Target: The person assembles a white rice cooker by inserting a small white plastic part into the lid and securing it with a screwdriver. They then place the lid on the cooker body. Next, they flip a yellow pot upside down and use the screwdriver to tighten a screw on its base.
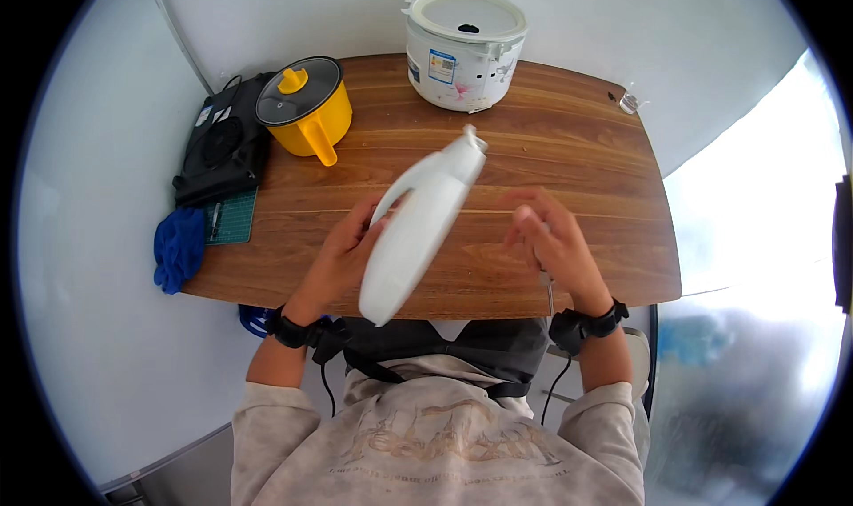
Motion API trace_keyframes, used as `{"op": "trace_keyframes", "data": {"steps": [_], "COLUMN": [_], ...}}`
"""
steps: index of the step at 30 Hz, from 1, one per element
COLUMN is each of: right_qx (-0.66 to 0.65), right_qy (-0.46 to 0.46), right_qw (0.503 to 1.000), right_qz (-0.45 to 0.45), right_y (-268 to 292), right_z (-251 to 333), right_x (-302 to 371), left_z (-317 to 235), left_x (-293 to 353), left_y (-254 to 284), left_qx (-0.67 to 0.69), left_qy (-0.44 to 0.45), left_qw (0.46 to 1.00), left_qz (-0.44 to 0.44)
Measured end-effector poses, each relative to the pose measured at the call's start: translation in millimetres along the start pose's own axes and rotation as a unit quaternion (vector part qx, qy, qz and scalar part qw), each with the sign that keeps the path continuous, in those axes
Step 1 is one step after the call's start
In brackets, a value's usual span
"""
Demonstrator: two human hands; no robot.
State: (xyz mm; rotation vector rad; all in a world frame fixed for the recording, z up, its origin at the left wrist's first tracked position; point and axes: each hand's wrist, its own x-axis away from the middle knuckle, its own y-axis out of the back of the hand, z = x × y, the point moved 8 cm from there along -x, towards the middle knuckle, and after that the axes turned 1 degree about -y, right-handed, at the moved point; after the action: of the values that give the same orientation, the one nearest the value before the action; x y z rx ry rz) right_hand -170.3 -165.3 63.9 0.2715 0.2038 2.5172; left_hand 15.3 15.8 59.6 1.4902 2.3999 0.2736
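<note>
From the head view, our left hand [342, 253] has its fingers clamped on the white jug [418, 226], tilted above the counter [569, 133]. Our right hand [551, 239] hovers beside it, fingers apart and blurred. We should grip the handle firmly, spout aimed away from us.

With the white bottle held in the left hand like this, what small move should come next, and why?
Probably bring the right hand to the bottle's neck. The left hand alone holds the bottle by its handle, tilted above the table, spout pointing away toward the rice cooker. The right hand is open, blurred and apart from the bottle, so a second grip there would likely steady it.
</note>
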Motion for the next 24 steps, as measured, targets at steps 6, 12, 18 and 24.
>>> {"op": "trace_keyframes", "data": {"steps": [6,12,18,24], "right_qx": [-0.083,-0.012,-0.039,-0.123], "right_qy": [0.034,0.001,-0.027,-0.027], "right_qw": [0.996,1.000,0.999,0.992], "right_qz": [0.017,-0.004,0.015,0.014], "right_y": [11,1,2,4], "right_z": [13,6,-15,-29], "right_x": [-7,-10,-21,-29], "left_z": [-39,-40,-19,-13], "left_x": [-9,-8,-5,0], "left_y": [-5,-9,-15,-23], "left_qx": [-0.315,-0.367,-0.313,-0.291], "left_qy": [-0.171,-0.197,-0.140,-0.130], "left_qw": [0.932,0.908,0.939,0.947], "left_qz": [-0.054,-0.051,-0.041,-0.033]}}
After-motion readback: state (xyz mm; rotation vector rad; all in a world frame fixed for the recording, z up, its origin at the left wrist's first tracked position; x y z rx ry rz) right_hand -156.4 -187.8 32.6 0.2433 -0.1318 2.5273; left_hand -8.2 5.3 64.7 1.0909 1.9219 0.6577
